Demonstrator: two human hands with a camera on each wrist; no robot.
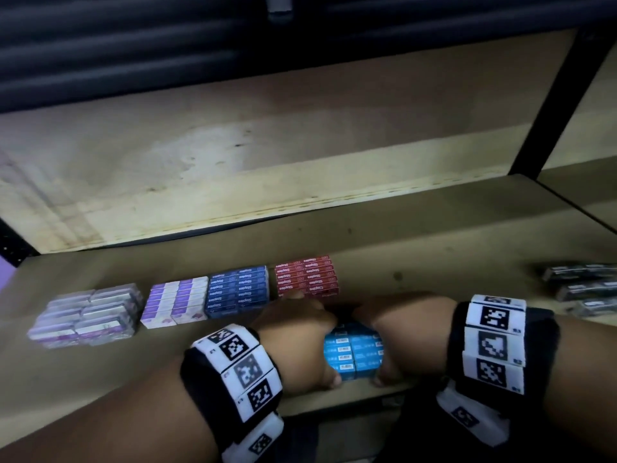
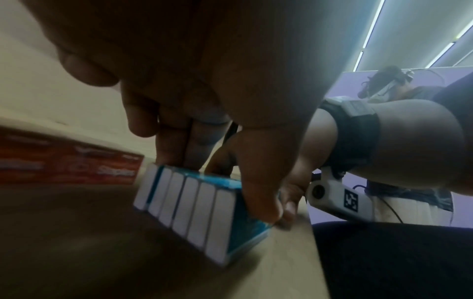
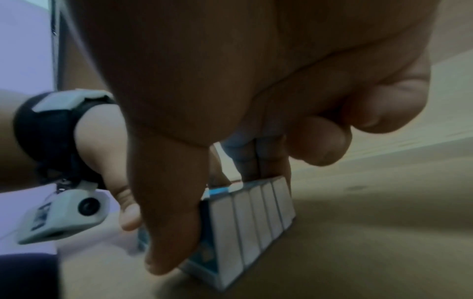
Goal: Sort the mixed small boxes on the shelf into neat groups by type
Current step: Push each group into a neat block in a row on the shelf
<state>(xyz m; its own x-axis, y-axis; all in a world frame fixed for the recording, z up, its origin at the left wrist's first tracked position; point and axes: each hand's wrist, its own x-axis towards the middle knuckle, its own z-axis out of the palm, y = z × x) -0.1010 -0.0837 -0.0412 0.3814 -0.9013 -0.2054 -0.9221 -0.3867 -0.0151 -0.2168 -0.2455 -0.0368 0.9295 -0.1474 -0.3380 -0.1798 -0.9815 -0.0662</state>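
Shelf (image 1: 434,235), left to right as I see it: silvery-purple boxes (image 1: 90,314), white-purple boxes (image 1: 175,304), dark blue Staples boxes (image 1: 238,290), red Staples boxes (image 1: 307,277). Light blue boxes (image 1: 354,354) sit at the front edge, just before the red ones. Left hand (image 1: 293,332) clamps their left side, thumb on the near end; right hand (image 1: 400,332) clamps the right side likewise. Dark boxes (image 1: 582,289) far right, blurred, probably black.

Matt, stained wooden shelf board (image 1: 434,248), glossy printed light-blue cardboard boxes (image 1: 354,354), dark metal upright (image 1: 554,105)
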